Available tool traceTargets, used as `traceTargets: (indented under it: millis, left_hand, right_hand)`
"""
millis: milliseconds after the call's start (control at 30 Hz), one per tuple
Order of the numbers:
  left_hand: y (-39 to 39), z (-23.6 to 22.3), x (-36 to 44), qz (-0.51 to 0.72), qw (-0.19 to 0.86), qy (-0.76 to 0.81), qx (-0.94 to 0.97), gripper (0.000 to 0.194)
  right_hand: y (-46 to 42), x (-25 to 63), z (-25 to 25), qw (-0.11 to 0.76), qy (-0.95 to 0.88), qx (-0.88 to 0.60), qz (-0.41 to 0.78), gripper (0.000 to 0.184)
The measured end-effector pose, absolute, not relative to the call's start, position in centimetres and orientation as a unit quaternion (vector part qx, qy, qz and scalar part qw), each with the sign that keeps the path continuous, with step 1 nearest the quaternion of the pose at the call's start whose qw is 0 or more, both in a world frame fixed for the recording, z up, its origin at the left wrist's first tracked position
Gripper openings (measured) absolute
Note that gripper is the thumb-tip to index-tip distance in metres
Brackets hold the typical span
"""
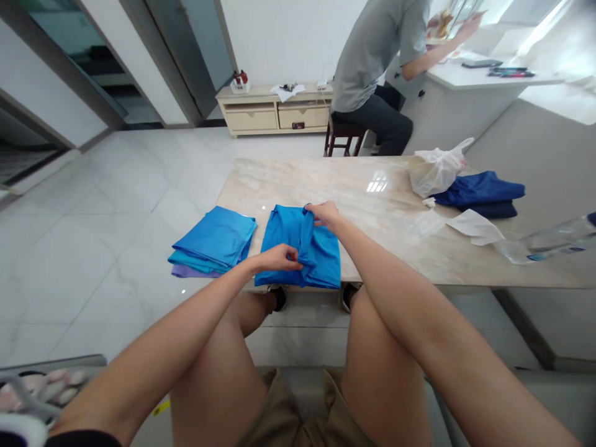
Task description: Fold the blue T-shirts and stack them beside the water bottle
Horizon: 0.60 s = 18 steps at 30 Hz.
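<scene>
**Pinching Blue Cloth [323,254] at the Near Edge of a Marbled Surface [298,177]**

Pinching a raised fold [305,239] toward the near side with the left hand [280,257], thumb against curled fingers; pinching the far end with the right hand [326,214]. Roughly square in outline, with the fold's long axis running from near side to far. Just to the left, a folded stack [214,236] of blue pieces over a purple layer, jutting past the left edge. Well to the right, a slumped white plastic bag [435,174], against folded darker blue cloths [484,191]; nearer, white paper [475,226] and a clear plastic bottle [554,240] on its side, cap end to the right. Cannot make out the contents of bag or bottle. Across the room, a small white box [240,87] of red items on a cabinet [258,94], above closed drawers [250,121]. Alongside, a person in grey [372,59], seated on a dark stool [343,131].
</scene>
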<state>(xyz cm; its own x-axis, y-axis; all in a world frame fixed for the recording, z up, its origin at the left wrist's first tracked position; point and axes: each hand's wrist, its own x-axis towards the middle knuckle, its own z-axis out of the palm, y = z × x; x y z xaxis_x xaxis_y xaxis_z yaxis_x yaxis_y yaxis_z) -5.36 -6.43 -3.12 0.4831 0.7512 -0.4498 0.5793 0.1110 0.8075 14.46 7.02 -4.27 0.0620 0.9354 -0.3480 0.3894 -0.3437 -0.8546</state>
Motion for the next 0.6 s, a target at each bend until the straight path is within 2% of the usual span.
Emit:
traceTargets:
  millis: [67, 133, 167, 233, 300, 433, 533, 600]
  left_hand:
    - [-6.7, -3.9, -6.9, 0.049, 0.597, 0.539, 0.592, 0.055]
    - [-6.5, -4.4, -7.5, 0.055, 0.632, 0.575, 0.517, 0.062]
    - [-6.2, -4.6, -7.3, 0.068, 0.642, 0.593, 0.481, 0.065]
    - [-5.5, -4.8, -6.5, 0.1, 0.64, 0.629, 0.43, 0.066]
    - [-4.9, -4.8, -5.3, 0.122, 0.609, 0.668, 0.409, 0.059]
    - [-4.7, -5.1, -3.3, 0.121, 0.549, 0.701, 0.439, 0.041]
    - [-5.2, -5.3, -2.4, 0.119, 0.531, 0.692, 0.475, 0.031]
    - [-5.3, -5.3, -2.2, 0.115, 0.523, 0.692, 0.484, 0.026]
  right_hand:
    - [6.9, 13.5, -4.2, 0.234, -0.566, -0.662, 0.432, 0.024]
    - [7.1, 13.6, -4.4, 0.181, -0.655, -0.657, 0.327, 0.018]
    - [7.4, 13.8, -4.7, 0.155, -0.691, -0.65, 0.275, 0.02]
    - [8.1, 14.6, -5.3, 0.11, -0.737, -0.633, 0.207, 0.035]
    - [8.8, 15.1, -6.1, 0.071, -0.759, -0.622, 0.18, 0.048]
    - [9.6, 14.5, -7.5, 0.014, -0.781, -0.607, 0.147, 0.057]
    - [9.8, 13.2, -8.2, -0.029, -0.776, -0.617, 0.131, 0.056]
    - [9.9, 12.5, -8.1, -0.045, -0.764, -0.631, 0.128, 0.048]
